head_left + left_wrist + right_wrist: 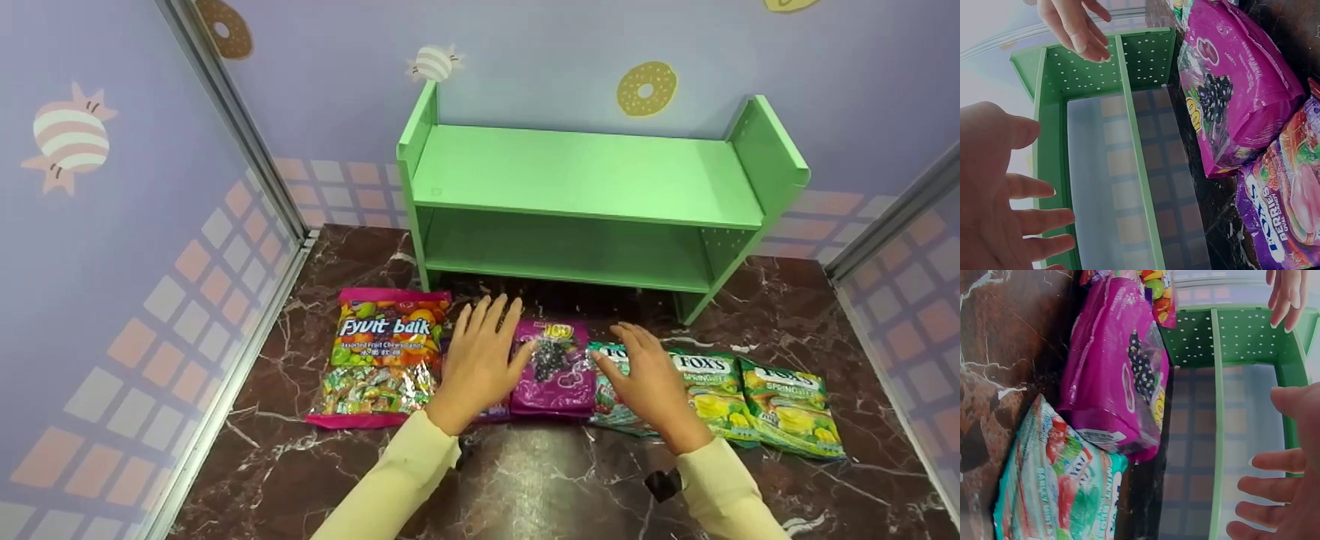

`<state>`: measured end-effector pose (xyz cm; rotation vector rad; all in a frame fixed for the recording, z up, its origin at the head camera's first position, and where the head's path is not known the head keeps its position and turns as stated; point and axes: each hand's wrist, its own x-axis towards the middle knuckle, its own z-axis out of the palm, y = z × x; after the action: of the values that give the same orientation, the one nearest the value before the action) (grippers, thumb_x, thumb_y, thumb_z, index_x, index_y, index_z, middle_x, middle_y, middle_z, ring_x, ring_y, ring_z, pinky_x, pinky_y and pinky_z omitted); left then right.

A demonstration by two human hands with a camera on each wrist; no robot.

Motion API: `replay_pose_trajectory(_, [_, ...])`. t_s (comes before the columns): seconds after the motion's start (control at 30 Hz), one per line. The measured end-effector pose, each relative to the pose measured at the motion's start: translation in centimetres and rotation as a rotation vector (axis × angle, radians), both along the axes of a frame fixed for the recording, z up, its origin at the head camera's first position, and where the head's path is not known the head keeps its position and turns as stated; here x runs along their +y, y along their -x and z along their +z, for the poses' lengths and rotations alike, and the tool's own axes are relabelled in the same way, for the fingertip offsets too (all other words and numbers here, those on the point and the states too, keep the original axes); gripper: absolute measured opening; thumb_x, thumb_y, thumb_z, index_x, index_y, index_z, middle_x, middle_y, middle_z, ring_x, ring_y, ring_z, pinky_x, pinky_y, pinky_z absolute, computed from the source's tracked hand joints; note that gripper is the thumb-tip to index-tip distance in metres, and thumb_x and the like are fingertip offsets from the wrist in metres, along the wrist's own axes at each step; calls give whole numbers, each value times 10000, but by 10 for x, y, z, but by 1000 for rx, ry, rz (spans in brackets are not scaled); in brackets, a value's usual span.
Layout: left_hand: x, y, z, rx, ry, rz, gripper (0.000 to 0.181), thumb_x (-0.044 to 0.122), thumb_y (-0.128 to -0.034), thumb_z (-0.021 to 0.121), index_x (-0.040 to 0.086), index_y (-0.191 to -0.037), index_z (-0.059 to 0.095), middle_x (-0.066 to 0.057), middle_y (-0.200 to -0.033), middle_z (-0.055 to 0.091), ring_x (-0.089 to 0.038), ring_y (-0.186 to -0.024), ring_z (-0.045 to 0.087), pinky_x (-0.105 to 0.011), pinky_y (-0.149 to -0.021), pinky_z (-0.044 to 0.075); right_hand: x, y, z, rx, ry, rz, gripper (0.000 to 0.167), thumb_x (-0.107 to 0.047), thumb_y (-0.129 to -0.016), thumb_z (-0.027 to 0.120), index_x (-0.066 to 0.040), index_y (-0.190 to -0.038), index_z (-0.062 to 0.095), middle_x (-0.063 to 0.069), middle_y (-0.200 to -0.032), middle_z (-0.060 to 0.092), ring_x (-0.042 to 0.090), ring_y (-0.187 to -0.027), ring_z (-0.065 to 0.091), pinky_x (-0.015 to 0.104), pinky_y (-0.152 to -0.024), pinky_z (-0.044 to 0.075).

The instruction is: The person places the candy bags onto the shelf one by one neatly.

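My left hand [478, 367] hovers with spread, straight fingers above the packets, nearest a Fox's berries candy bag [1286, 197] that it mostly covers in the head view. Between the two hands lies a purple candy bag [551, 382] with dark grapes printed on it. My right hand [654, 386], its fingers extended, is held over a teal Fox's mint candy bag [1067, 478]. Neither hand holds anything; both wrist views show them apart from the bags. A large Fyvit baik fruit chew bag [382, 352] lies to the left.
Two green Fox's bags, one in the middle right [716, 409] and one at the far right [795, 420], continue the row. Behind stands a green two-tier shelf [585, 172] with raised sides. Patterned walls [135, 247] enclose the dark marbled surface [300, 480].
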<state>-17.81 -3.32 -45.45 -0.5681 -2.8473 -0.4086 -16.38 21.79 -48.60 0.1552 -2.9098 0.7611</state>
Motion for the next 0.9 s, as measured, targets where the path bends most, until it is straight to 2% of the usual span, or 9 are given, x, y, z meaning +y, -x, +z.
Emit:
replay_pose_trajectory(0.2, [1, 0, -7, -26, -2, -2, 647, 534, -995, 385, 135, -1503, 353, -97, -1489, 449, -289, -1372, 421, -479, -1146, 304, -2, -1, -9, -21, 15, -33, 610, -455, -941, 581, -39, -1379, 496, 225, -1338, 539, 425, -1211, 526, 604, -948, 440])
replay_pose_trajectory(0.37, [0, 0, -13, -59, -32, 4, 657, 530, -986, 424, 120, -1496, 366, -98, -1463, 482, -284, -1319, 484, -470, -1068, 394, -4, 0, -16, -39, 40, -51, 601, -457, -946, 571, -29, -1363, 506, 173, -1156, 608, 347, -1025, 611, 526, -814, 496])
replay_pose_trajectory(0.53, [-1, -1, -17, -71, -69, 3, 644, 507, -981, 456, 113, -1485, 386, -105, -1434, 516, -286, -1282, 521, -465, -1031, 405, -6, 3, -22, -53, 55, -64, 597, -460, -945, 572, -20, -1345, 522, 115, -979, 630, 282, -916, 625, 454, -706, 500])
replay_pose_trajectory(0.73, [-1, -5, -23, -124, -102, 5, 646, 499, -982, 456, 98, -1484, 386, -130, -1428, 519, -309, -1284, 527, -517, -1040, 409, -6, 4, -28, -108, 45, -76, 605, -460, -957, 550, -17, -1366, 500, 57, -813, 661, 142, -581, 564, 349, -549, 445])
replay_pose_trajectory(0.9, [-1, -7, -30, -120, -119, 2, 642, 494, -979, 468, 92, -1475, 398, -141, -1384, 552, -336, -1134, 618, -492, -956, 492, -9, 3, -34, -170, 42, -91, 630, -456, -960, 544, -14, -1402, 463, 39, -746, 677, 113, -515, 534, 319, -521, 427])
